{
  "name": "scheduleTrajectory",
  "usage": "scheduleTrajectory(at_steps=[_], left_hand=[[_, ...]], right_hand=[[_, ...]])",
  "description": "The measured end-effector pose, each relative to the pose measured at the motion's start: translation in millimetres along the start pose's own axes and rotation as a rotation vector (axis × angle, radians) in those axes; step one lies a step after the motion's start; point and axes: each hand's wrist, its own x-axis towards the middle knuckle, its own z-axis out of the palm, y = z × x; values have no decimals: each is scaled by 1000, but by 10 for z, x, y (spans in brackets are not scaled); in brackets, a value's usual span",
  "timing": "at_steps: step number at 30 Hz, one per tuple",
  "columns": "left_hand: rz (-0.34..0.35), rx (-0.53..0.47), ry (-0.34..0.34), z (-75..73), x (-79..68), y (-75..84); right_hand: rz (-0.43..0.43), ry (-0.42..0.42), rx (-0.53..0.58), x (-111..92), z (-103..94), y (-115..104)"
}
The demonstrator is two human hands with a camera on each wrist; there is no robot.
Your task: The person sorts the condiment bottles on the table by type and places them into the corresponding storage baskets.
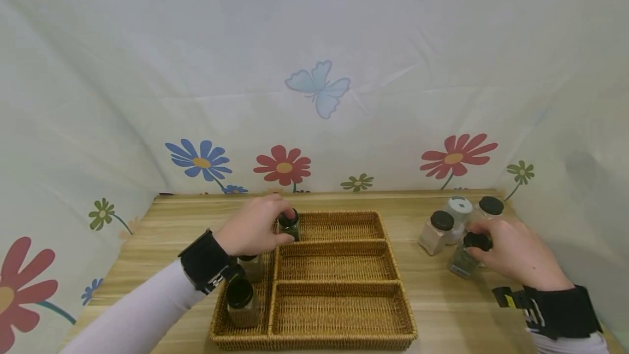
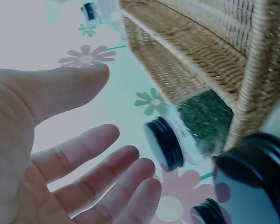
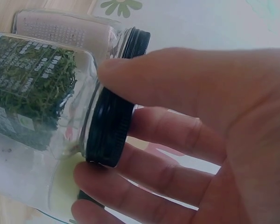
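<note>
My left hand (image 1: 256,226) is at the back left of the wicker basket (image 1: 339,283). Its fingers are spread beside the black lid of a green-herb jar (image 2: 205,121); a gap shows between them in the left wrist view. That jar (image 1: 290,229) stands inside the basket. On the table at the right, my right hand (image 1: 513,247) grips another green-herb jar (image 1: 463,263) by its black lid. The right wrist view shows the thumb on one side of the lid and fingers on the other, with the herb jar (image 3: 32,88) labelled in white print.
Two more black-lidded jars, a front one (image 1: 243,310) and one behind it (image 1: 251,269), stand in the basket's left compartment. Close by the right hand are a pale-filled jar (image 1: 433,238), a white-topped jar (image 1: 459,206) and a black-lidded jar (image 1: 491,206). A flowered cloth (image 1: 314,141) hangs behind the table.
</note>
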Motion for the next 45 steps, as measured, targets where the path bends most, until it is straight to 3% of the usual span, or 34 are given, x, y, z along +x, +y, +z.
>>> scheduleTrajectory(at_steps=[15,21,32,37,45], left_hand=[[69,-39,120,-38,-236,352],[110,-133,178,3,-330,546],[188,-325,252,187,-436,820],[216,-398,254,308,-445,891],[231,-473,228,457,-473,967]], right_hand=[[-31,10,22,5,23,1],[-29,-12,29,3,6,-43],[-88,40,88,-77,-107,-225],[-160,114,96,-142,-203,-393],[-349,261,171,-289,-269,-653]])
